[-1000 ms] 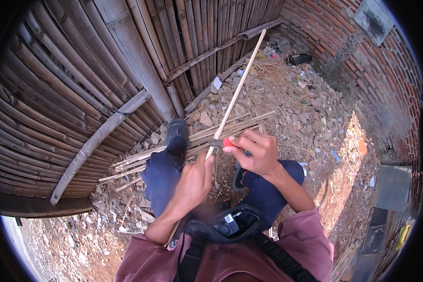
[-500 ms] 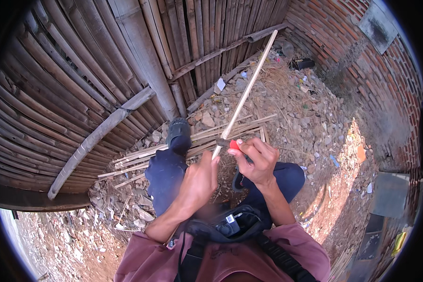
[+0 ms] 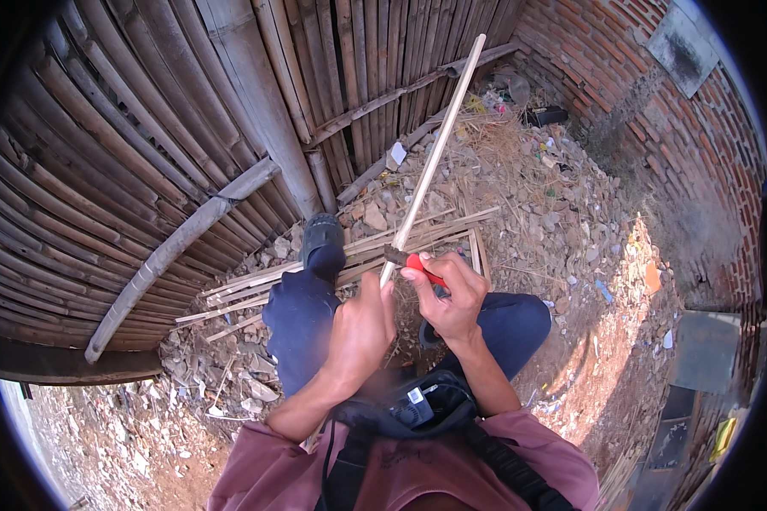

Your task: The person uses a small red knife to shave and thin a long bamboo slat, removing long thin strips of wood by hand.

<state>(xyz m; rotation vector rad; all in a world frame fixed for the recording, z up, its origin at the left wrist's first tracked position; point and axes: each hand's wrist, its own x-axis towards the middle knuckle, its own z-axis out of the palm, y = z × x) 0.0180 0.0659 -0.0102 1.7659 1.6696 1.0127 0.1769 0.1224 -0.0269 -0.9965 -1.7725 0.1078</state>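
Observation:
A long pale wooden strip point(image 3: 428, 176) slants up and away from my left hand point(image 3: 360, 330), whose fingers are closed round its near end. In my right hand point(image 3: 453, 300) is a red-handled tool point(image 3: 420, 266). Its short, dark, rusty-looking metal head lies against the strip just above my left thumb. My right fingers cover much of the handle, so the exact kind of tool cannot be made out.
More thin wooden strips point(image 3: 251, 289) lie on the rubble ground by my boot point(image 3: 322, 232). A bamboo wall point(image 3: 256, 94) rises on the left, a brick wall point(image 3: 622, 68) on the right. A black pouch point(image 3: 426, 400) sits at my waist.
The strip's far end has swung slightly left and up. My right hand and the red-handled tool have shifted a little left and down, showing more of the handle.

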